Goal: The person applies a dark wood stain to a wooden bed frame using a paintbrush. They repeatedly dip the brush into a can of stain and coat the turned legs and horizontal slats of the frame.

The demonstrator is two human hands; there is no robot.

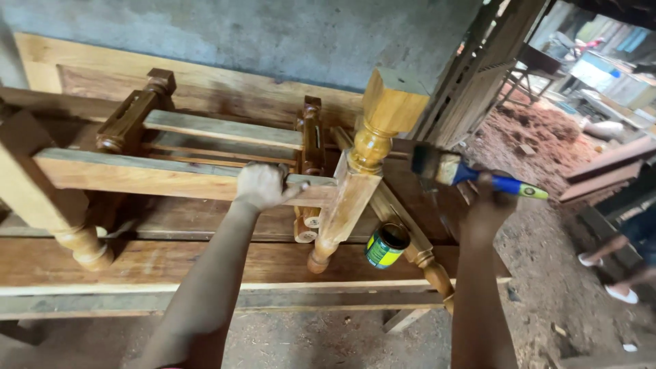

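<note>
two hands: left hand [262, 186] grips the rail [137, 174], right hand [486, 205] clasps the paintbrush [471, 174] beside the turned leg [365, 154].

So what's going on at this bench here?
A person is working on a wooden furniture frame lying on a plank workbench. The left hand grips one of the frame's rails to steady it. The right hand holds a paintbrush with a blue and yellow handle, its bristles close to a glossy turned leg. An open tin stands on the bench just below. Another person's legs show at the right edge, on the sawdust-covered floor.
</note>
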